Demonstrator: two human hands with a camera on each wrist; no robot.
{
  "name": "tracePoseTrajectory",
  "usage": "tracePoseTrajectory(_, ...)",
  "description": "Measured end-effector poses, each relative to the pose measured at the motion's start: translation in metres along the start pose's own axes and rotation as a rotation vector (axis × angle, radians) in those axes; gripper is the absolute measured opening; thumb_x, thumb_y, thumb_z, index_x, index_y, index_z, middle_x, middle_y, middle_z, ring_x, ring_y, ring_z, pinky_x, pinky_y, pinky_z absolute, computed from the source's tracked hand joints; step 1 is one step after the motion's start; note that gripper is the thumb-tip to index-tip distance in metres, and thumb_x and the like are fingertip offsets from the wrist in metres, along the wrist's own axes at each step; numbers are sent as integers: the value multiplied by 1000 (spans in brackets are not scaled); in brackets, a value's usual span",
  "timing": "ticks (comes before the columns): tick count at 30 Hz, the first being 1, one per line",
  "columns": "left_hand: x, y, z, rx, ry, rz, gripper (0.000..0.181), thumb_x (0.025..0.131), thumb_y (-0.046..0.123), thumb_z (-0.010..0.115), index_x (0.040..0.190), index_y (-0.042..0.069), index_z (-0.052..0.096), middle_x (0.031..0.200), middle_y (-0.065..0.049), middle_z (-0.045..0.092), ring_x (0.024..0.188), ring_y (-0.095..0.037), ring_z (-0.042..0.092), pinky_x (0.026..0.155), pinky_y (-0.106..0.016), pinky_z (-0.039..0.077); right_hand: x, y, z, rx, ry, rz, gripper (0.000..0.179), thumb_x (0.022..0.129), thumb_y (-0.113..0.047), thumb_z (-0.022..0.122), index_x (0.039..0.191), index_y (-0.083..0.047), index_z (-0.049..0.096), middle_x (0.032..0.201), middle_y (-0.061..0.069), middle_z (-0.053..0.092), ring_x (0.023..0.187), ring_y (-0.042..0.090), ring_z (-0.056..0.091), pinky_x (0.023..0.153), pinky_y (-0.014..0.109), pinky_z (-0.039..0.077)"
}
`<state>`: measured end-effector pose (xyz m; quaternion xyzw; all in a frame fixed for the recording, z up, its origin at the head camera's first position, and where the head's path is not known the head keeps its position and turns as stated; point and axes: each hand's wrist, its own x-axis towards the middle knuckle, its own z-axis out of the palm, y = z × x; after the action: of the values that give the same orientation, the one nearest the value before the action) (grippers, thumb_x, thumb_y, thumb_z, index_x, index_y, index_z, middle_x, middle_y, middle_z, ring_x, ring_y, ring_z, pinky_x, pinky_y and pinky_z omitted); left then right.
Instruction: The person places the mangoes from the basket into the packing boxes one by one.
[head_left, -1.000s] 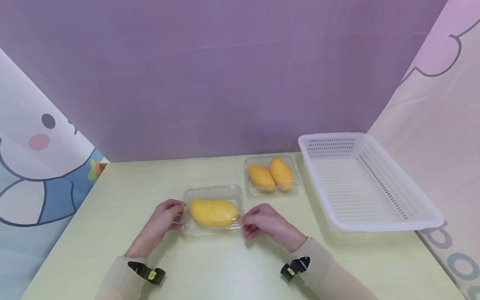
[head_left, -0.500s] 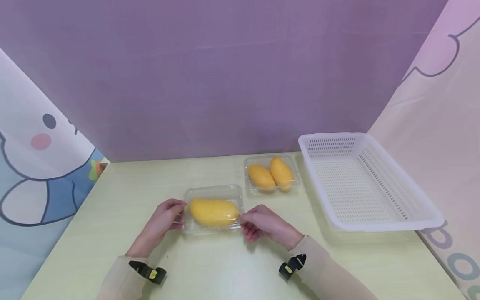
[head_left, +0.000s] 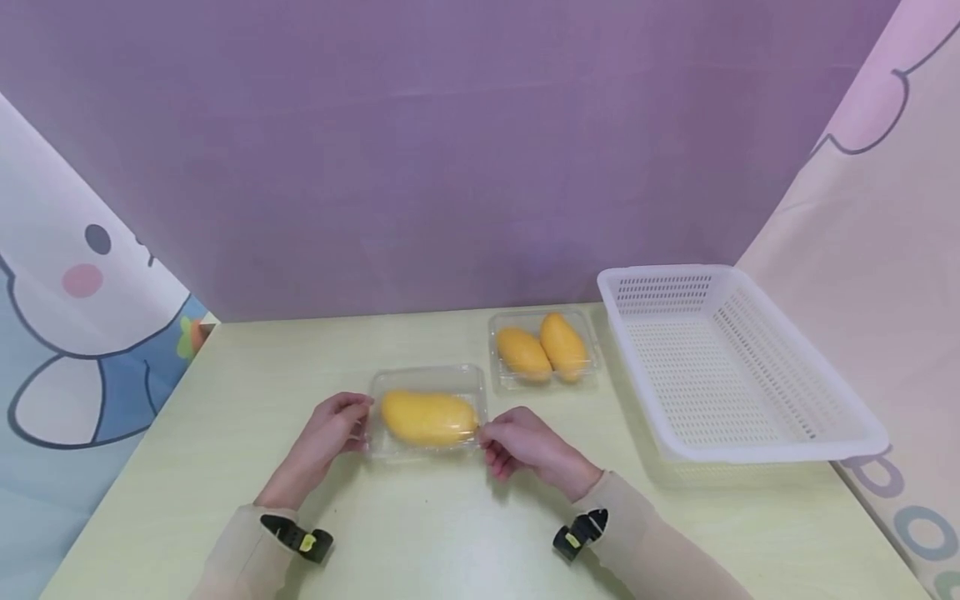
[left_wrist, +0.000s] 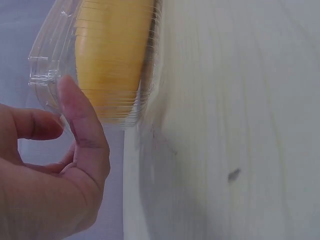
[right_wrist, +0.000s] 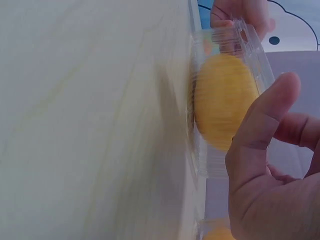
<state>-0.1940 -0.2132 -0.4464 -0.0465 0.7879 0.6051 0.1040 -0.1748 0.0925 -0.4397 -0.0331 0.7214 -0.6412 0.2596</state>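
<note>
A clear plastic clamshell box (head_left: 465, 379) with one yellow mango (head_left: 429, 418) inside is held level between both hands, close over the table. My left hand (head_left: 327, 433) pinches the rim at the box's left end; in the left wrist view, its thumb and fingers meet at the ridged corner. At the opposite end, my right hand (head_left: 528, 446) pinches the right edge near the front corner. The right wrist view shows the mango (right_wrist: 225, 100) through the ribbed wall, with the right thumb overlapping the rim and the other fingers behind it.
Behind and to the right, a second clear box (head_left: 510, 318) contains two mangoes (head_left: 564, 346). A white perforated plastic basket (head_left: 652, 417) stands on the right of the pale table (head_left: 420, 542). A purple backdrop (head_left: 450, 167) rises along the back edge.
The box with the single mango has shifted slightly up and away in the head view, both hands moving with it. My right fingers have closed in on the box's right edge.
</note>
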Motion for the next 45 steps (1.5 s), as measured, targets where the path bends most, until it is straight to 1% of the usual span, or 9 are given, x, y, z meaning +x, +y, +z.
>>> tracePoseTrajectory(6,-4,1,-1,-13,-25,0,42,98,8,48,138,-7,46,95,-14,58,82,-22,60,74,-32,56,-1,-2,3,-1,50,2,16,88,-8,61,83,8,63,62,5,60,51,11,57,50,24,52)
tracePoseTrajectory(9,-9,0,-3,10,-70,6,47,95,5,49,140,-6,43,92,-14,58,81,-24,60,77,-34,55,-1,-3,5,2,65,2,17,88,-7,60,85,9,63,63,5,60,50,11,57,50,24,52)
tracePoseTrajectory(14,-16,-2,-6,57,-153,12,52,95,7,50,144,-2,36,90,-17,60,78,-26,61,74,-36,55,-1,-3,5,12,79,5,18,87,-7,58,87,10,63,63,5,60,50,11,58,50,24,53)
tracePoseTrajectory(19,-17,-2,-6,43,-222,11,61,94,8,52,149,-1,26,87,-17,59,74,-27,61,71,-37,55,1,-3,5,19,89,9,17,86,-6,57,86,10,62,63,5,60,50,12,58,50,24,53)
tracePoseTrajectory(22,-16,-2,-3,6,-223,5,62,94,8,51,150,1,24,84,-15,58,70,-27,61,68,-37,55,2,-3,5,22,87,9,17,86,-6,57,86,11,62,62,5,60,49,12,58,49,25,54)
tracePoseTrajectory(25,-14,-2,-1,-35,-201,5,61,94,7,50,149,1,24,82,-14,57,68,-26,60,66,-36,55,5,-3,5,32,91,5,16,85,-6,57,85,10,61,61,5,59,49,12,58,49,25,54)
tracePoseTrajectory(30,-12,-4,1,-65,-178,16,59,95,6,50,149,1,25,82,-12,56,68,-26,58,65,-35,54,9,-3,4,38,94,1,16,86,-5,56,85,10,61,62,5,59,49,12,57,49,25,54)
tracePoseTrajectory(37,-9,-3,3,-67,-147,8,55,96,4,47,147,1,27,81,-11,55,71,-24,57,65,-33,54,16,-3,3,44,105,-5,18,86,-6,56,87,11,61,62,5,59,49,12,58,50,25,53)
tracePoseTrajectory(45,-8,3,4,-67,-159,21,59,96,4,47,149,-2,23,83,-10,56,74,-22,58,67,-33,53,20,-5,1,35,116,-4,20,87,-6,56,89,13,61,63,5,60,49,12,58,51,25,54)
